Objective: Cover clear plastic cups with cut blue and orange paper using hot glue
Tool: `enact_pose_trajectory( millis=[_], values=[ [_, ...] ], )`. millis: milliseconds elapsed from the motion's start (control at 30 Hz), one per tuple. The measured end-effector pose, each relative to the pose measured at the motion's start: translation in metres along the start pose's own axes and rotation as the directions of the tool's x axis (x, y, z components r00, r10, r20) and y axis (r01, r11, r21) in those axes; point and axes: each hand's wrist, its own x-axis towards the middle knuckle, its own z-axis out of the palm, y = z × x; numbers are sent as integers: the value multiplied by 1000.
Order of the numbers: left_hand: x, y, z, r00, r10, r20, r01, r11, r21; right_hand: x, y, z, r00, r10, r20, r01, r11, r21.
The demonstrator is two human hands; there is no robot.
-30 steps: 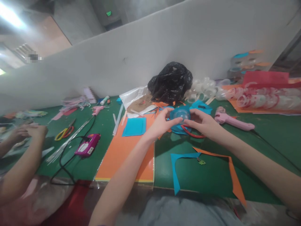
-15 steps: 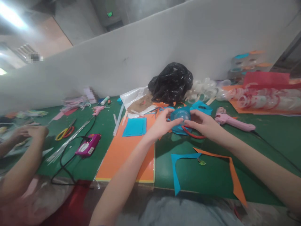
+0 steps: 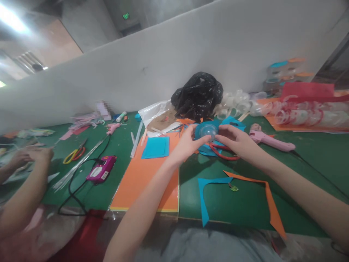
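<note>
A clear plastic dome (image 3: 208, 131) sits on a cut blue card (image 3: 203, 150) on a green work mat (image 3: 242, 211), the curled fingers of the left hand (image 3: 188, 145) and right hand (image 3: 236, 142) closing evenly at its base, their grip unclear.

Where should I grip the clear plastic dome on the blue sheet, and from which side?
Grip the clear plastic dome by its lower rim from the near side, fingertips low on either flank. Its smooth rounded top looks to offer little purchase, and the left hand and right hand are both on that side, so this seems easiest.
</note>
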Motion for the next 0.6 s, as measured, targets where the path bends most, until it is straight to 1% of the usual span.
enact_pose_trajectory(
  millis=[33, 67, 100, 133, 167, 200, 267, 333, 367, 433, 500, 600],
  values=[
    [0, 2, -1, 1000, 1, -14, -2, 1000, -3, 0, 0, -3, 999, -28, -35, 24, 994, -108],
    [0, 4, -1, 1000, 3, -30, -3, 1000, 3, -1, 1, -7, 995, -73, -63, 56, 969, -241],
    [0, 6, -2, 999, 5, -48, -4, 1000, 16, -2, 2, -11, 989, -133, -66, 97, 916, -388],
    [0, 8, -3, 998, 7, -66, -5, 1000, 29, -2, 4, -15, 980, -195, -41, 144, 834, -533],
    [0, 10, -4, 997, 11, -79, -8, 999, 37, -3, 7, -18, 970, -244, 11, 191, 729, -658],
    [0, 11, -4, 996, 16, -87, -12, 999, 39, -4, 10, -20, 961, -267, 76, 231, 614, -754],
    [0, 12, -5, 995, 26, -99, -24, 999, 30, -6, 19, -22, 952, -240, 189, 276, 408, -870],
    [1, 10, -7, 994, 32, -108, -29, 999, 30, -9, 26, -21, 954, -181, 237, 280, 268, -922],
    [2, 9, -7, 993, 31, -113, -27, 999, 37, -10, 29, -19, 956, -160, 248, 279, 221, -934],
    [3, 7, -8, 992, 31, -120, -25, 998, 49, -12, 32, -16, 955, -136, 262, 283, 163, -945],
    [4, 6, -9, 992, 44, -122, -38, 998, 49, -12, 34, -14, 953, -129, 275, 291, 132, -948],
    [4, 7, -10, 989, 72, -131, -69, 997, 27, -10, 37, -14, 948, -141, 287, 304, 117, -946]
  ],
)
